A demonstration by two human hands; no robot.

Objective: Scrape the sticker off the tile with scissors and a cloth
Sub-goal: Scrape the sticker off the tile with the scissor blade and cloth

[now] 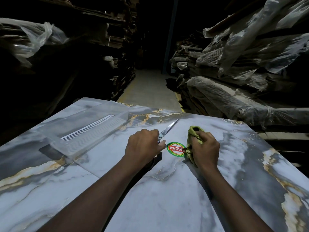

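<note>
A round green, red and white sticker [176, 149] lies on a glossy grey marble-look tile [167, 190]. My left hand [143, 144] grips a pair of scissors [168, 128] just left of the sticker, with the steel blades pointing away to the upper right and the handles hidden in the fist. My right hand [205, 148] clutches a crumpled yellow-green cloth [194, 139] and presses it on the tile at the sticker's right edge.
A clear plastic tray [83, 131] with a white slotted insert stands on the tile at the left. A narrow concrete aisle [150, 87] runs ahead between dark stacked boards on the left and plastic-wrapped stacks [242, 72] on the right.
</note>
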